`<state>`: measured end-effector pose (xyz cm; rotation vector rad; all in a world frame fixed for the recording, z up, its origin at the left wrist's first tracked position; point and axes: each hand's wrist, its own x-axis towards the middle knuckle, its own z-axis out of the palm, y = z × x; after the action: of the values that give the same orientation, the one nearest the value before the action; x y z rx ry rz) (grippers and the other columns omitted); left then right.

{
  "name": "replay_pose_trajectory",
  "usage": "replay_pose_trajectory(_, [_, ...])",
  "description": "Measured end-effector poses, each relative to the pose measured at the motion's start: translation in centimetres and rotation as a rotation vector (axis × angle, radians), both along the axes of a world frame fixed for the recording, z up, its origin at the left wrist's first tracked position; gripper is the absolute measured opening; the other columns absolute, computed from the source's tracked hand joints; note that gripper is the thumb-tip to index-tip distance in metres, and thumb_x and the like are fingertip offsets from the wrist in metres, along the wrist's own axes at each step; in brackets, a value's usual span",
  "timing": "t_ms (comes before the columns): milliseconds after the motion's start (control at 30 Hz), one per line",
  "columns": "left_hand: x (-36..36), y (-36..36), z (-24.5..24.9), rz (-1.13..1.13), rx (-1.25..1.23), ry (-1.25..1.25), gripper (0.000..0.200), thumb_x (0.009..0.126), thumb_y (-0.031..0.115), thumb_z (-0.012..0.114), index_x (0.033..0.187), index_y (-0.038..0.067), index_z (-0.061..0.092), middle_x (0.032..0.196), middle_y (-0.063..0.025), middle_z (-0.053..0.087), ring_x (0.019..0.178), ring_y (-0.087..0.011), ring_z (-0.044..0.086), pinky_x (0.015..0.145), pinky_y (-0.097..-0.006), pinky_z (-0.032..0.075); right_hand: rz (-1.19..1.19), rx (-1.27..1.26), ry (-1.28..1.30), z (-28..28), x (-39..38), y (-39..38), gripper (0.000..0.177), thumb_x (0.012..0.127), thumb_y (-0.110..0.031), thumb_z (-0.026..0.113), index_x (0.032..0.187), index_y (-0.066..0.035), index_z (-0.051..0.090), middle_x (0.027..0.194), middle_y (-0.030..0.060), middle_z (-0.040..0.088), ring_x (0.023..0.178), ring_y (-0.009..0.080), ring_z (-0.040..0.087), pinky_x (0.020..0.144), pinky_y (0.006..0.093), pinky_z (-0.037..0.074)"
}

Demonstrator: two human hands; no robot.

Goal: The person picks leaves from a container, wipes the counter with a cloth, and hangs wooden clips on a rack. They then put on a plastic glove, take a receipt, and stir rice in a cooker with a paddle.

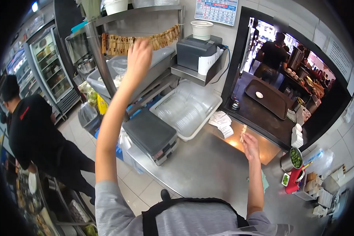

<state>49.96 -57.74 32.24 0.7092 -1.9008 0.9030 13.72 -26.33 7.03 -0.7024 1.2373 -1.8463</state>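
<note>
A wooden peg [243, 131] is pinched upright between the thumb and fingers of the right hand [251, 146], held up over the metal counter [196, 157]. The left hand [139, 57] is raised to the row of pegs [116, 44] below the shelf [145, 13]; its fingers are curled in front of them and blurred, so I cannot tell whether they grip one. Many of the pegs bear dark marks, too small to read.

The step in hand looks to be sorting pegs at the row, one hand holding one while the other works among the rest. The next move seems to call for a fingertip pinch on a single peg, without dragging its close-set neighbours.

Paper slips [222, 124] lie just beyond the right hand, near a white basket [203, 123] of clear tubs [181, 112]. A lidded grey box [149, 131] sits at the counter's left end, and a printer [194, 53] stands past the row. Through the hatch [235, 59], a brown tray [269, 100] bears a small white dish [259, 94]. Well apart at left, a co-worker [39, 129] in black faces away
</note>
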Motion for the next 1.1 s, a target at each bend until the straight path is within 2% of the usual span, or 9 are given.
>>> replay_pose_trajectory(67, [-1.3, -7.9, 2.3, 0.274, -0.036, -0.06, 0.024, 0.074, 0.01, 0.06, 0.098, 0.004, 0.062, 0.113, -0.0119, 0.057, 0.108, -0.0291, 0.05, 0.086, -0.0458, 0.041, 0.116, -0.002, -0.041, 5.8, 7.0, -1.5, 0.026, 0.091, -0.01, 0.051, 0.115, -0.004, 0.047, 0.099, 0.0145, 0.062, 0.077, 0.0159, 0.061, 0.069, 0.0248, 0.048])
replay_pose_trajectory(133, [-2.6, -11.0, 5.6, 0.433, 0.478, -0.17, 0.028, 0.074, 0.01, 0.061, 0.102, 0.004, 0.062, 0.108, -0.0123, 0.062, 0.103, -0.0295, 0.057, 0.084, -0.0452, 0.045, 0.228, 0.035, 0.017, 9.0, 11.0, -2.7, 0.019, 0.092, -0.012, 0.049, 0.11, -0.006, 0.048, 0.093, 0.014, 0.064, 0.066, 0.0124, 0.059, 0.059, 0.0228, 0.046])
replay_pose_trajectory(233, [-3.2, -12.8, 8.5, 0.354, 0.771, -0.175, 0.03, 0.076, 0.012, 0.061, 0.106, 0.005, 0.062, 0.107, -0.013, 0.063, 0.102, -0.0296, 0.06, 0.085, -0.0415, 0.047, 0.34, 0.091, 0.316, 9.8, 14.1, -4.7, 0.019, 0.093, -0.016, 0.047, 0.109, -0.005, 0.048, 0.082, 0.0105, 0.066, 0.05, 0.0058, 0.05, 0.048, 0.0189, 0.038])
replay_pose_trajectory(333, [-3.4, -12.9, 9.8, 0.344, 0.826, -0.239, 0.033, 0.076, 0.014, 0.063, 0.108, 0.007, 0.061, 0.112, -0.0142, 0.061, 0.106, -0.0293, 0.058, 0.085, -0.0377, 0.049, 0.364, 0.047, 0.369, 9.0, 15.7, -7.6, 0.023, 0.093, -0.016, 0.047, 0.113, -0.004, 0.047, 0.083, 0.0112, 0.066, 0.05, 0.0061, 0.049, 0.048, 0.0199, 0.038])
replay_pose_trajectory(533, [-3.0, -15.2, 10.1, 0.209, 0.913, -0.25, 0.047, 0.07, 0.024, 0.073, 0.109, 0.003, 0.059, 0.111, -0.0162, 0.061, 0.102, -0.0305, 0.06, 0.085, -0.0391, 0.048, 0.522, -0.136, 0.084, 13.9, 19.5, -14.4, 0.029, 0.093, -0.017, 0.049, 0.115, 0.0, 0.051, 0.108, 0.0153, 0.06, 0.098, 0.0233, 0.061, 0.08, 0.0304, 0.046])
replay_pose_trajectory(667, [-1.7, -14.5, 10.8, 0.081, 1.019, -0.325, 0.048, 0.064, 0.024, 0.077, 0.1, -0.003, 0.063, 0.104, -0.0196, 0.063, 0.097, -0.0314, 0.061, 0.082, -0.0382, 0.05, 0.626, -0.21, 0.172, 17.4, 21.1, -20.2, 0.034, 0.093, -0.016, 0.048, 0.121, 0.003, 0.047, 0.104, 0.0146, 0.061, 0.096, 0.0203, 0.061, 0.081, 0.0285, 0.048])
replay_pose_trajectory(767, [-1.4, -15.1, 10.0, 0.042, 0.914, -0.274, 0.028, 0.06, 0.018, 0.075, 0.083, 0.003, 0.07, 0.08, -0.0127, 0.067, 0.074, -0.0241, 0.064, 0.069, -0.0349, 0.051, 0.674, -0.236, 0.239, 20.0, 21.8, -24.3, 0.031, 0.093, -0.018, 0.048, 0.117, 0.001, 0.05, 0.099, 0.0103, 0.062, 0.085, 0.0142, 0.061, 0.072, 0.0245, 0.049])
replay_pose_trajectory(867, [-1.2, -15.4, 9.7, 0.075, 0.875, -0.256, 0.025, 0.058, 0.015, 0.075, 0.08, 0.005, 0.071, 0.077, -0.0113, 0.067, 0.073, -0.024, 0.064, 0.068, -0.0334, 0.051, 0.646, -0.208, 0.271, 22.4, 21.7, -28.5, 0.025, 0.094, -0.017, 0.045, 0.109, 0.002, 0.053, 0.083, 0.005, 0.06, 0.066, 0.0083, 0.055, 0.057, 0.0215, 0.045])
replay_pose_trajectory(1100, [-0.4, -15.0, 10.3, 0.026, 0.984, -0.315, 0.039, 0.053, 0.014, 0.077, 0.089, 0.003, 0.067, 0.091, -0.0116, 0.066, 0.087, -0.0246, 0.062, 0.076, -0.0328, 0.049, 0.588, -0.152, 0.235, 24.1, 21.4, -33.0, 0.019, 0.093, -0.014, 0.046, 0.097, 0.001, 0.057, 0.074, 0.0029, 0.054, 0.058, 0.0074, 0.047, 0.054, 0.0221, 0.041])
